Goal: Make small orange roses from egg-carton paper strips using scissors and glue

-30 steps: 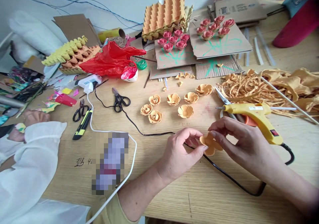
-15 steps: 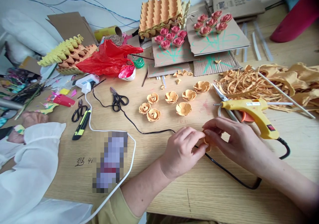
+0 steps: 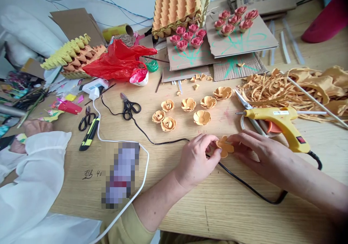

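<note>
Between the thumb and fingers of my left hand (image 3: 198, 159) is an orange egg-carton flower piece (image 3: 224, 147) with spread petals. My right hand (image 3: 258, 157) has its curled fingers at the flower's right edge, where its fingertips partly hide behind the petals. Just beyond my hands stand several similar orange cups; one open flower cup (image 3: 202, 117) is nearest. Three rolled orange roses (image 3: 168, 123) sit to their left. A yellow hot glue gun (image 3: 282, 122) lies beyond my right hand, its black cord passing under both hands.
Silver scissors (image 3: 246, 101) lie by a heap of orange scraps (image 3: 266, 88). Black scissors (image 3: 130, 108), a utility knife (image 3: 89, 133) and a white cable (image 3: 146, 160) are at left. Pink roses stand on cardboard (image 3: 190, 61) behind. A co-worker's white sleeve (image 3: 46, 157) rests at far left.
The flower piece turned edge-on between my fingers, then came round to show its open petals again. My right fingers have shifted from its top to its right edge.
</note>
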`<state>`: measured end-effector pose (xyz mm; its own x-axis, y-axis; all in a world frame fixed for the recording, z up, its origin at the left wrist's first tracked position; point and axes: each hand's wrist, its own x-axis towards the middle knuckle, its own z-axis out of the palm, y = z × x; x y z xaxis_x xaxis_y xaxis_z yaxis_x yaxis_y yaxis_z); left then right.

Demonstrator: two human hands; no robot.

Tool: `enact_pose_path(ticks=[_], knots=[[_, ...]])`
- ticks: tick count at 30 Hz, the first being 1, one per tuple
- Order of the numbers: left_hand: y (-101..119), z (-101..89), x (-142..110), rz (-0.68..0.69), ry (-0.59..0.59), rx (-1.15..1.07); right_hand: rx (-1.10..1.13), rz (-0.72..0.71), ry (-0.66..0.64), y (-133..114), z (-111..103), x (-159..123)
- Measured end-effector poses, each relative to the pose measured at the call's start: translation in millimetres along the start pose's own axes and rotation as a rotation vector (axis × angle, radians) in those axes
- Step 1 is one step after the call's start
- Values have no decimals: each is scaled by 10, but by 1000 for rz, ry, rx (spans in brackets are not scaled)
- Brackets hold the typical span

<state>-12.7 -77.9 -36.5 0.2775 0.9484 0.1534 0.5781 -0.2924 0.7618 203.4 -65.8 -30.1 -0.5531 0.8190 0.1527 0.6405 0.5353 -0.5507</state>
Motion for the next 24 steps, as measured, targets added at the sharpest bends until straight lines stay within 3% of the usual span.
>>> enact_pose_path(ticks=[7,15,24], knots=[[-9,-8,-9,39,-9,17,-20,-58,12,-124,-15,59],[-16,-13,-5,81,-18,45,-2,-124,35,-66,52,72],[-49,8,4,87,-37,63,52,-60,55,-128,14,93]])
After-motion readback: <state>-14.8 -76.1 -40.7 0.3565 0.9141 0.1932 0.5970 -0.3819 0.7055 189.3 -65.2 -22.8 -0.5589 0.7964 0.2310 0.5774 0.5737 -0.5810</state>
